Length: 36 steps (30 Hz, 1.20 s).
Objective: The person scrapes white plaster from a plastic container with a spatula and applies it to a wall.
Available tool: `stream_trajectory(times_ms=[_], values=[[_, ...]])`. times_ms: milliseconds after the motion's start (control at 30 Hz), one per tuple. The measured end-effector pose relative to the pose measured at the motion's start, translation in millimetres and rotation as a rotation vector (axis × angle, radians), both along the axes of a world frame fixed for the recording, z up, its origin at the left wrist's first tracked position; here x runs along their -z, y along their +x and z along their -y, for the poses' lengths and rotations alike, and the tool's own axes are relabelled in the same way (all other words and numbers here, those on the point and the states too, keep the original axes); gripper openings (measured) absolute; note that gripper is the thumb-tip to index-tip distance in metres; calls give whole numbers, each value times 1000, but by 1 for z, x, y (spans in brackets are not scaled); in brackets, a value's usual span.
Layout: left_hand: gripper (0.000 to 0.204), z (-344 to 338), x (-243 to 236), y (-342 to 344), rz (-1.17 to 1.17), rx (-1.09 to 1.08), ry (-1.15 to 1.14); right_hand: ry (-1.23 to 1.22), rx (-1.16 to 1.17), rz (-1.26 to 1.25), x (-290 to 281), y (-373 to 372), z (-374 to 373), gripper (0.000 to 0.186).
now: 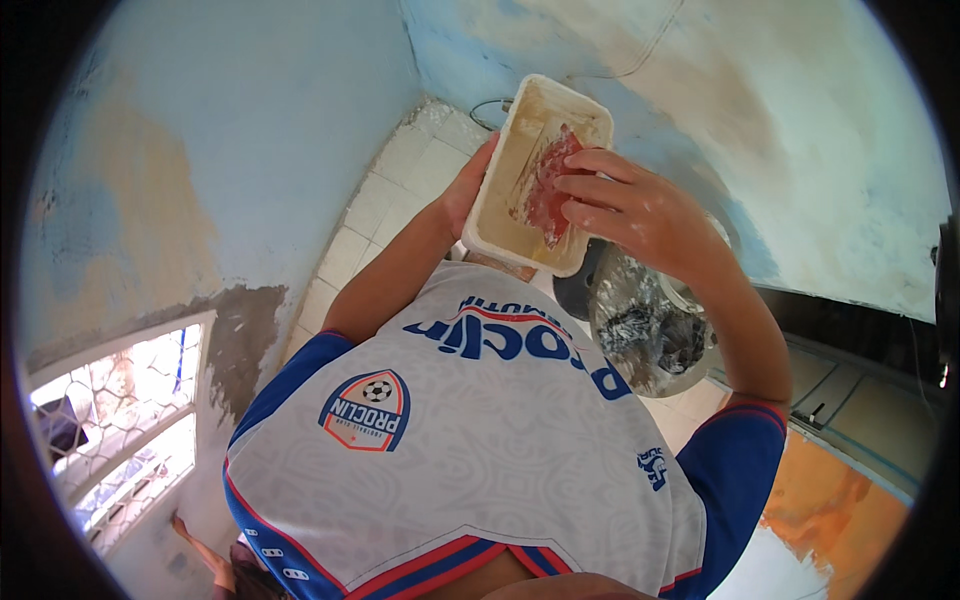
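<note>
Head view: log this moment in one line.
left hand: holds cream tub | right hand: holds flat red piece inside tub | below: tiled floor

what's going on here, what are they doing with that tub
A person's left hand holds the side of a rectangular cream tub, while the right hand grips a flat red tool inside it. Both tool and tub are smeared with whitish residue. Below the right forearm is a streaked round container with something dark and crumpled in it. The blue wall is patchy.
</note>
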<state>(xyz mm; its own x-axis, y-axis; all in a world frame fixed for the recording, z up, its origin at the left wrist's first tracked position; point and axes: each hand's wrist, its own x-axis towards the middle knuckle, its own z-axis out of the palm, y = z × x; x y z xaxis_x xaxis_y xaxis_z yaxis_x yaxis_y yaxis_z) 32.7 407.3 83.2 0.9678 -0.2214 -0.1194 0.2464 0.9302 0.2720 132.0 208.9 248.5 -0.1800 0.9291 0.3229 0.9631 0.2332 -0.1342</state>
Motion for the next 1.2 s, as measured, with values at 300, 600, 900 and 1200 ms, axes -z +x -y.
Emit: stream_trajectory(times_ms=[300, 600, 900, 1200], values=[[69, -117, 9, 10, 58, 96, 133, -152, 130, -57, 6, -4, -119, 25], [75, -153, 7, 31, 164, 104, 151, -47, 224, 0, -4, -11, -173, 23], [74, -155, 2, 34, 85, 142, 116, -336, 325, -98, -8, -5, -181, 15], [72, -170, 23, 36, 242, 239, 108, -631, 479, -227, -10, -3, -202, 12]])
